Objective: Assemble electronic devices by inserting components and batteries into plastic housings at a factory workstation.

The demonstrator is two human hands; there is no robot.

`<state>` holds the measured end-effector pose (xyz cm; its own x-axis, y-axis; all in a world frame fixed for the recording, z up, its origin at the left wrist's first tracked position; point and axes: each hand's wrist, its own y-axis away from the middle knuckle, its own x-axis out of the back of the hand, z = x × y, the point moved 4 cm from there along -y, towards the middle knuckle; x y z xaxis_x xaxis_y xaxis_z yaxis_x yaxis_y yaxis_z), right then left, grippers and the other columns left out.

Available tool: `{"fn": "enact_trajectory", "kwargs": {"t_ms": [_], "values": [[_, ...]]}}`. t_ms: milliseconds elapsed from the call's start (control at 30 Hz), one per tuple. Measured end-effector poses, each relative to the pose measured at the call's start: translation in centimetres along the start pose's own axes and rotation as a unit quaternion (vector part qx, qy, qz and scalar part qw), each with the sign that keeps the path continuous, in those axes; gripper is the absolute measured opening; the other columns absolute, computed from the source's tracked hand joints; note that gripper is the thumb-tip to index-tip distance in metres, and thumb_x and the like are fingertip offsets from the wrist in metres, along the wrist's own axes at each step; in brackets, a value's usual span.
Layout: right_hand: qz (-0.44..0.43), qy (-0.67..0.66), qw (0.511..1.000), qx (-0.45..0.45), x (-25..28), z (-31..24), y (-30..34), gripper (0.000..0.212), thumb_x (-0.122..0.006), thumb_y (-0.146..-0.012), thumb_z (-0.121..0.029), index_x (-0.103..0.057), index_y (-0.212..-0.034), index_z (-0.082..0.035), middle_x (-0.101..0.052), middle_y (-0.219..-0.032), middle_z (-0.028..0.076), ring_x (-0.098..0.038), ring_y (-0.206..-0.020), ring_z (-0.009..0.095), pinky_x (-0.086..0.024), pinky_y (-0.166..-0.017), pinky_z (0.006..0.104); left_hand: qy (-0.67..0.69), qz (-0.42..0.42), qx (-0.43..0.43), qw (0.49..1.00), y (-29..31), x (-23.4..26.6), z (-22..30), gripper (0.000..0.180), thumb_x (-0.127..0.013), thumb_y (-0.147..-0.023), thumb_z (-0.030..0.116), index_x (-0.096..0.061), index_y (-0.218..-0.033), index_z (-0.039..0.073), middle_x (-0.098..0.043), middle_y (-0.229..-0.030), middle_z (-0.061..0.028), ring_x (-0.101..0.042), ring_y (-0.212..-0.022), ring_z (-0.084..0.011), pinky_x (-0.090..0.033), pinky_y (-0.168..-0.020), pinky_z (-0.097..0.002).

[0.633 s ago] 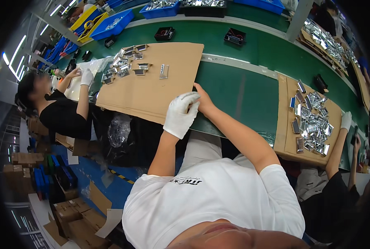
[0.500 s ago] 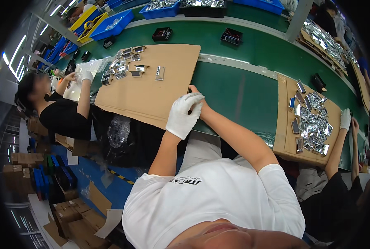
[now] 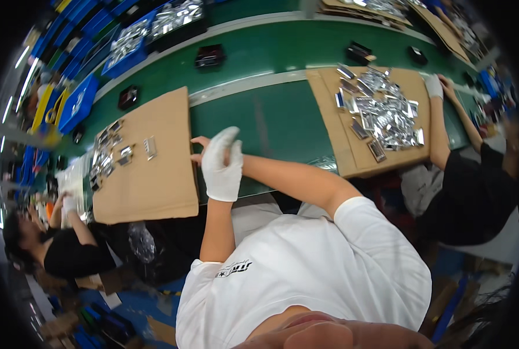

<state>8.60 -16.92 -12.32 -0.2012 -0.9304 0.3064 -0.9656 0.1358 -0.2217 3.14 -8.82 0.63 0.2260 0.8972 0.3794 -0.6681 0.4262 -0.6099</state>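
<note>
My left hand (image 3: 222, 168), in a white glove, is raised with its fingers stretched up and its thumb apart; nothing shows in it. Behind it is my bare right hand (image 3: 198, 152), mostly hidden by the glove. Two of its fingers stick out apart toward the edge of a cardboard sheet (image 3: 154, 192); whether they touch it is unclear. On that sheet a single silvery metal part (image 3: 149, 148) lies apart from a scattered group of similar parts (image 3: 103, 158).
To the right, a second cardboard sheet (image 3: 343, 154) bears a heap of shiny metal parts (image 3: 387, 113). Co-workers sit at both sides, one with a gloved hand (image 3: 434, 86) by the heap. Small black boxes (image 3: 209, 56) stand beyond on the green table (image 3: 259, 125); blue bins (image 3: 78, 104) lie farther back.
The view has turned to the right. My hands, earlier clasped together with the gloved fingers curled over the bare hand, have loosened, and the gloved fingers are now stretched out.
</note>
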Motion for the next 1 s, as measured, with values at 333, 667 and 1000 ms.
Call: {"fn": "enact_trajectory", "kwargs": {"t_ms": [333,667,1000], "values": [[0.253,0.591,0.709,-0.289,39.8,4.0,-4.3,0.021,-0.058,-0.09,-0.016,-0.076,-0.091,-0.006,-0.075,-0.093,0.013,-0.069,-0.086,0.029,-0.051,-0.072,0.0428,-0.111,0.068,-0.085,0.988,0.3,-4.8,-4.0,0.039,-0.065,-0.075,-0.011,-0.066,-0.11,0.007,-0.069,-0.114,-0.0079,-0.066,-0.101,-0.0256,-0.05,-0.09,-0.0356],[0.093,0.674,0.732,-0.044,36.7,0.3,-2.0,0.013,-0.071,-0.084,-0.021,-0.074,-0.096,-0.016,-0.072,-0.09,0.006,-0.065,-0.079,0.028,-0.05,-0.068,0.0385,-0.151,0.014,-0.064,0.986,0.6,-5.9,-5.6,0.036,-0.067,-0.076,-0.006,-0.065,-0.109,0.01,-0.069,-0.115,-0.0058,-0.065,-0.102,-0.026,-0.049,-0.09,-0.0359],[0.018,0.366,0.922,0.126,19.0,-9.9,8.3,0.015,-0.073,-0.082,-0.019,-0.074,-0.096,-0.014,-0.069,-0.092,0.001,-0.062,-0.091,0.024,-0.048,-0.087,0.0347,-0.212,-0.128,-0.124,0.961,0.9,-7.3,-3.5,0.017,-0.072,-0.072,0.006,-0.071,-0.088,0.01,-0.072,-0.107,-0.003,-0.064,-0.113,-0.0297,-0.049,-0.089,-0.0409]]}}
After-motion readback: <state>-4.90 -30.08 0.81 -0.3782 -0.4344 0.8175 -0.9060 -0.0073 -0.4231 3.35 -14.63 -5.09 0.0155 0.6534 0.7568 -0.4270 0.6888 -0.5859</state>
